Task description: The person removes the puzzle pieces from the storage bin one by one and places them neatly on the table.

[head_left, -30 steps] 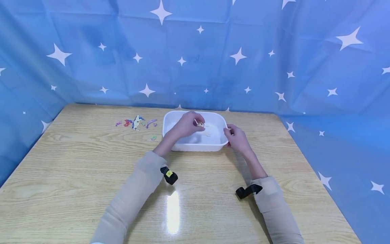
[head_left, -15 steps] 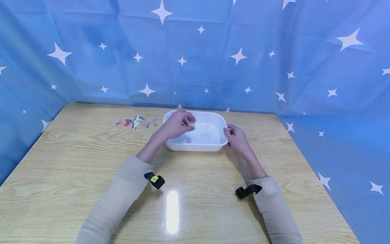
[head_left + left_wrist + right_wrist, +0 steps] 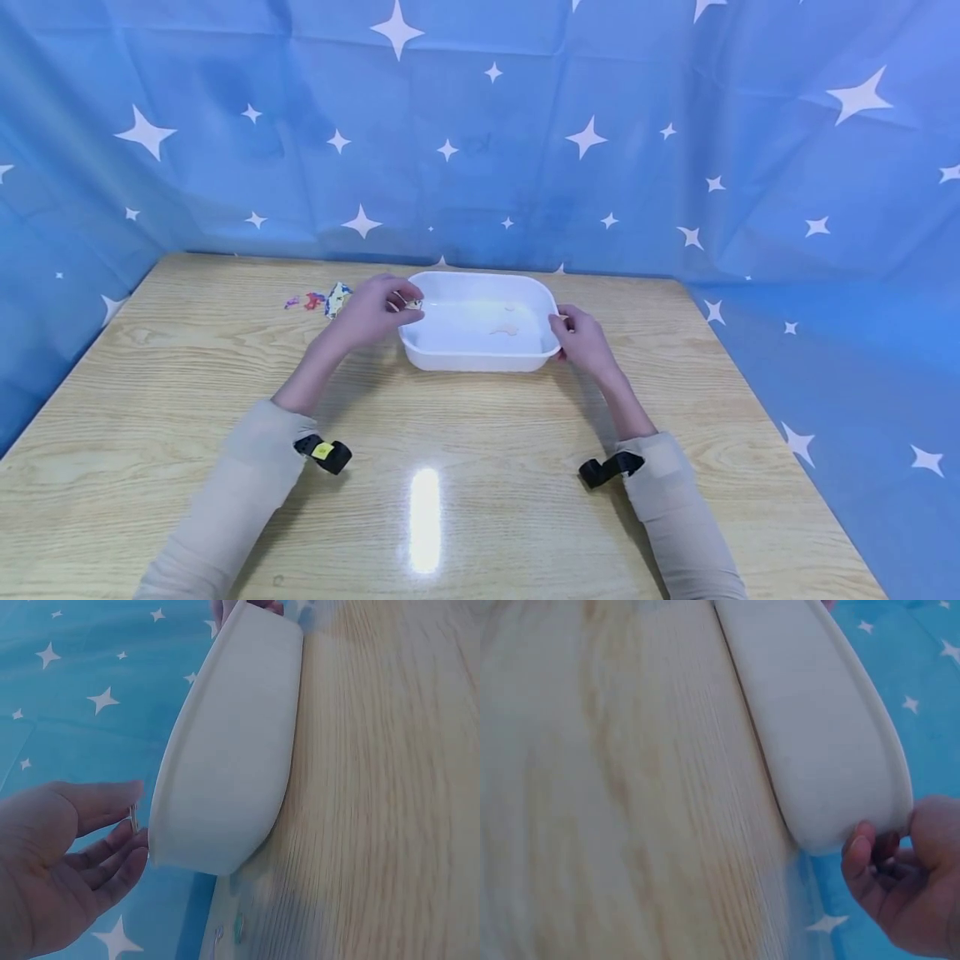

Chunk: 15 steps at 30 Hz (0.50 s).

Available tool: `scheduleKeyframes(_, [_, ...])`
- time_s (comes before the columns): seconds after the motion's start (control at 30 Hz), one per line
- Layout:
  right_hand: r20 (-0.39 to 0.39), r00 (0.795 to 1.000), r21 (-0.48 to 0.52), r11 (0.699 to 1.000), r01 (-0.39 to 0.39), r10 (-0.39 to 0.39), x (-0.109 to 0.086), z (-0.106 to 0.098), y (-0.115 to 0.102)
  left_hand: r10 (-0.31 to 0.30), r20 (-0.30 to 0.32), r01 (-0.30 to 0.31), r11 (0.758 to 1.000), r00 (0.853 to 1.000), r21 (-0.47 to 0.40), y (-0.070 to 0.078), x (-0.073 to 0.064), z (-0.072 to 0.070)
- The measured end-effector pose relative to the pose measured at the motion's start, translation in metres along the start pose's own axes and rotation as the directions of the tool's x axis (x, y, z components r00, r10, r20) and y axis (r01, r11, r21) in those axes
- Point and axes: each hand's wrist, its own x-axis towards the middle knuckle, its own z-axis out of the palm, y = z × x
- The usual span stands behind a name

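My left hand (image 3: 367,312) is at the left rim of a white plastic tub (image 3: 476,362), pinching a small flat patterned piece (image 3: 415,304) between thumb and fingers. In the left wrist view this thin piece (image 3: 133,819) shows edge-on, beside the tub's rim. My right hand (image 3: 587,342) grips the tub's right end, thumb at the rim and fingers curled below it, as the right wrist view also shows. Two pale flat pieces lie on the tub's floor, the larger piece (image 3: 506,330) nearer me.
Left of the tub, small flat colourful cutouts lie on the wooden table (image 3: 495,450): a blue-and-cream piece (image 3: 337,298), a red piece (image 3: 313,301) and a purple piece (image 3: 292,302). My left hand hides others. A blue star-print curtain (image 3: 495,167) hangs behind the table.
My left hand has moved left from over the tub's middle to its left rim, carrying the small patterned piece. The right hand and the tub have stayed in place.
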Motion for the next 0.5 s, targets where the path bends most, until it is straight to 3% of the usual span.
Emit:
scheduleKeyframes(0.17, [0.002,1.000,0.010,1.000,0.004,-0.004,0.000,0.002,-0.001,-0.008,-0.031,0.007,1.000,0.999,-0.019,-0.007,-0.008,-0.010])
scheduleKeyframes(0.37, [0.007,1.000,-0.001,1.000,-0.008,0.008,0.001,0.003,-0.001,-0.028,-0.060,0.029,0.999,0.998,0.023,-0.020,-0.018,-0.020])
scheduleKeyframes(0.5, [0.008,1.000,0.002,1.000,-0.008,0.008,0.000,0.003,-0.001,-0.042,-0.047,0.045,0.997,0.998,0.056,-0.031,-0.027,-0.027])
